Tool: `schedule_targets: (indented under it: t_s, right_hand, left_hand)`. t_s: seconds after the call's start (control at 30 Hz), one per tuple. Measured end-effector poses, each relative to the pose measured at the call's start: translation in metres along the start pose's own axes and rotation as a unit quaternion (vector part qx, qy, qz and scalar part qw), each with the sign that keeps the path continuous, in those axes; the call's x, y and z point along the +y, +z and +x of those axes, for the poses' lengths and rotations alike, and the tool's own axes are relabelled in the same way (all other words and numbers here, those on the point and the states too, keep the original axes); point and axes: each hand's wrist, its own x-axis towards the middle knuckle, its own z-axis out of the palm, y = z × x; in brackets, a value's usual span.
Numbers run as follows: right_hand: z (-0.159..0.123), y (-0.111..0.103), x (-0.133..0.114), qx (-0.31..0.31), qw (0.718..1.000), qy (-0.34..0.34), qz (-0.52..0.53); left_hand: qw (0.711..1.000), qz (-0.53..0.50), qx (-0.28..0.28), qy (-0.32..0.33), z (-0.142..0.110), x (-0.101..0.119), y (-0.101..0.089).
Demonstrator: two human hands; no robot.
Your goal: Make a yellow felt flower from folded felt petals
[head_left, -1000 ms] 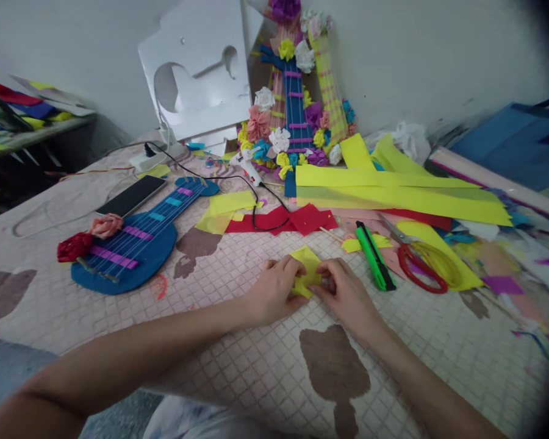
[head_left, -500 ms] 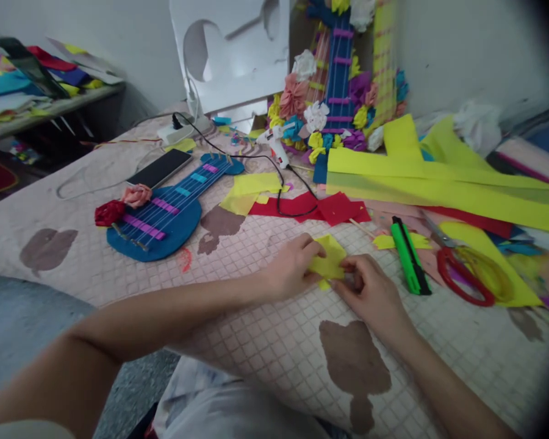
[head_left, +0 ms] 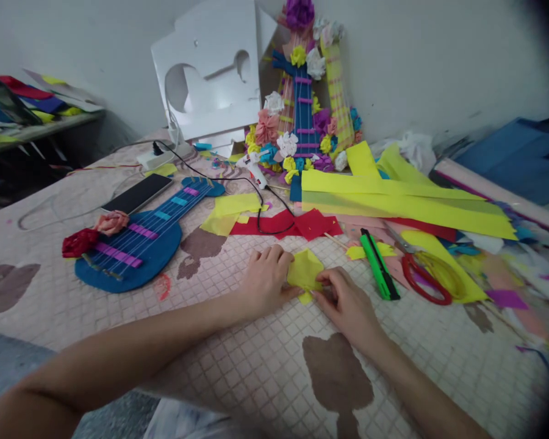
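Observation:
A small square of yellow crepe paper (head_left: 305, 269) is held low over the table between my two hands. My left hand (head_left: 266, 281) pinches its left edge, fingers curled. At the lower right corner, the thumb and fingertips of my right hand (head_left: 346, 303) close on the same paper. A small yellow piece (head_left: 305, 298) shows just below it. Right of my right hand lie a green utility knife (head_left: 379, 265) and red-handled scissors (head_left: 424, 277). A blue paper guitar (head_left: 139, 244) with a red and a pink paper flower rests to the left.
Behind my hands are red paper strips (head_left: 279, 224) and a white glue gun (head_left: 255, 169) with its black cord. Long yellow paper strips (head_left: 393, 198) lie at the back right. A phone (head_left: 137, 193) sits beside the guitar; flower-decorated paper guitars (head_left: 303, 116) lean on the wall.
The camera view has turned to the right, so everything sits further left. Both hands keep hold of the yellow paper; the fingers of my left hand look slightly straighter along its edge.

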Motion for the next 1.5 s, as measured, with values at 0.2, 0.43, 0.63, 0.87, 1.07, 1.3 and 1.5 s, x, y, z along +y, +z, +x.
schedule_targets:
  t_s: [0.2, 0.43, 0.63, 0.87, 1.07, 1.3, 1.5]
  right_hand:
    - [0.001, -0.006, 0.004, 0.010, 0.998, -0.009, 0.057]
    - [0.018, -0.011, 0.017, 0.059, 0.994, 0.008, 0.094]
    - [0.050, -0.007, 0.018, 0.043, 0.998, 0.011, 0.041]
    - [0.056, -0.014, 0.021, -0.003, 0.997, 0.002, 0.072]
    - [0.049, -0.019, 0.028, -0.022, 0.994, -0.102, -0.010]
    - [0.052, -0.016, 0.031, -0.027, 0.977, -0.161, -0.139]
    - [0.053, -0.018, 0.040, -0.011, 0.985, -0.165, -0.048]
  left_hand:
    - [0.999, -0.035, 0.009, 0.014, -0.001, 0.002, -0.004]
    - [0.982, -0.073, -0.064, 0.164, -0.003, 0.011, -0.004]
    - [0.986, -0.049, -0.066, 0.147, -0.002, 0.011, 0.003]
    - [0.981, -0.041, -0.069, 0.177, -0.004, 0.002, -0.003]
    - [0.978, -0.073, -0.066, 0.182, -0.001, -0.011, -0.010]
    - [0.979, -0.109, -0.048, 0.163, 0.002, -0.016, -0.011]
    - [0.981, -0.148, -0.018, 0.128, 0.005, -0.018, -0.011]
